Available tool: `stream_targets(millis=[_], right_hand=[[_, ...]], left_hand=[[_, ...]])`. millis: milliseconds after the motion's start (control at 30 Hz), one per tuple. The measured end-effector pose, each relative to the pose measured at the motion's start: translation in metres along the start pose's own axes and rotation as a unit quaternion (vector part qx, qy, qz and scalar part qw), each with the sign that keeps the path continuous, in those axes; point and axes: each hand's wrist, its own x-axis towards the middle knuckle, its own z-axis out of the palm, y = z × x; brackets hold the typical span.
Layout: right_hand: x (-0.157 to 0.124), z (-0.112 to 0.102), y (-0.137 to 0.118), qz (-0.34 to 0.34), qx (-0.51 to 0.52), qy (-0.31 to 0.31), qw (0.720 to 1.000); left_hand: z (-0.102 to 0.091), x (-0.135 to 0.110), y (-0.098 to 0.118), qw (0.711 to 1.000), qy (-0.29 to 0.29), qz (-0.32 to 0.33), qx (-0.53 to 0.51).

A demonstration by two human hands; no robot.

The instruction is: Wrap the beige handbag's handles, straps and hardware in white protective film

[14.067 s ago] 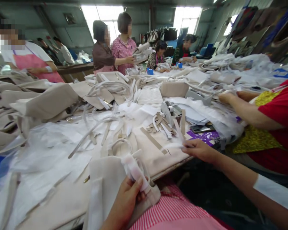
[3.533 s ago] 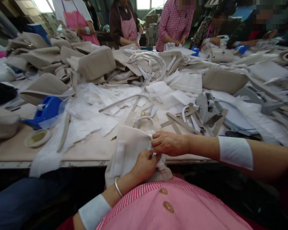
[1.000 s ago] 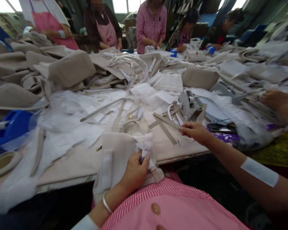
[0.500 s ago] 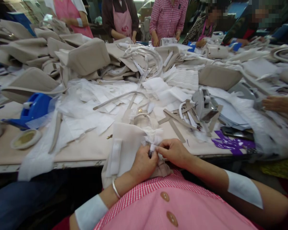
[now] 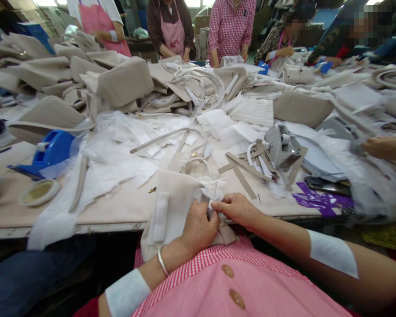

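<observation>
A beige bag (image 5: 171, 207) hangs over the near table edge onto my lap. My left hand (image 5: 198, 229) is closed around its side, gripping the bag together with a bunch of white wrapping tissue (image 5: 213, 190). My right hand (image 5: 237, 208) meets it from the right, fingers pinched on the same white tissue at the bag's edge. A silver bangle sits on my left wrist. What lies under the fingertips is hidden.
A blue tape dispenser (image 5: 51, 149) and a tape roll (image 5: 38, 192) lie at the left. Loose beige straps (image 5: 240, 169), white paper sheets and piled beige bags (image 5: 122, 81) cover the table. Another person's hand (image 5: 381, 147) reaches in at the right; several people work at the far side.
A second ago my right hand was out by the beige straps; it came back to the bag and now pinches the tissue beside my left hand.
</observation>
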Motion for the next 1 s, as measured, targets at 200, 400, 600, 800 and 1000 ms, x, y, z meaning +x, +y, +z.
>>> stream_targets(millis=[200, 400, 600, 800, 1000], right_hand=[[-0.005, -0.013, 0.005, -0.035, 0.018, -0.041, 0.998], [0.001, -0.014, 0.013, -0.122, 0.031, -0.064, 0.990], [0.016, -0.021, 0.028, -0.216, 0.117, -0.107, 0.963], [0.029, -0.017, 0.043, -0.181, 0.220, -0.158, 0.945], [0.018, -0.005, 0.028, -0.148, 0.202, -0.135, 0.959]], left_hand=[[-0.002, 0.001, 0.001, 0.999, -0.024, -0.006, -0.031], [-0.008, 0.003, 0.000, 0.990, -0.070, -0.029, -0.116], [-0.016, 0.003, 0.004, 0.924, -0.194, -0.128, -0.302], [-0.013, 0.003, 0.001, 0.860, -0.226, -0.164, -0.427], [-0.009, 0.003, 0.003, 0.866, -0.217, -0.173, -0.417]])
